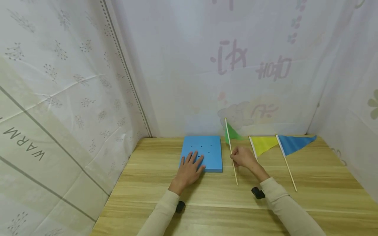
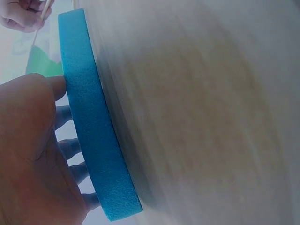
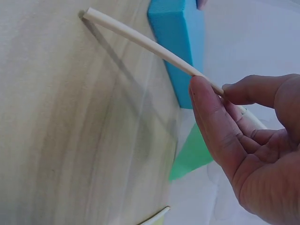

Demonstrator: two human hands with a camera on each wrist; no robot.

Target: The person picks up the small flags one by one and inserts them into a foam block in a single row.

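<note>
wood-grain tabletop (image 1: 221, 213) lies beneath the left hand (image 1: 189, 172) and right hand (image 1: 243, 157). left hand: fingers spread, released, resting on a perforated blue foam block (image 1: 214, 160). right hand: pinching a green pennant flag (image 1: 232, 133) by its stick (image 3: 140, 44), cloth beyond the fingers. rightward of that hand: yellow pennant flag (image 1: 264, 144), then blue pennant flag (image 1: 295, 144). beyond both: printed curtain (image 1: 183, 65).

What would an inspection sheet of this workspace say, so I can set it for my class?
Surface: wooden table.
Job's things: blue block with small holes; green flag, yellow flag and blue flag.
Clutter: two black objects beside the sleeves, purpose unclear.
Hands: left hand rests on the block, fingers spread; right hand pinches the green flag's stick.
Cables: nothing seen.
Surroundings: printed cloth behind and at both sides.
</note>
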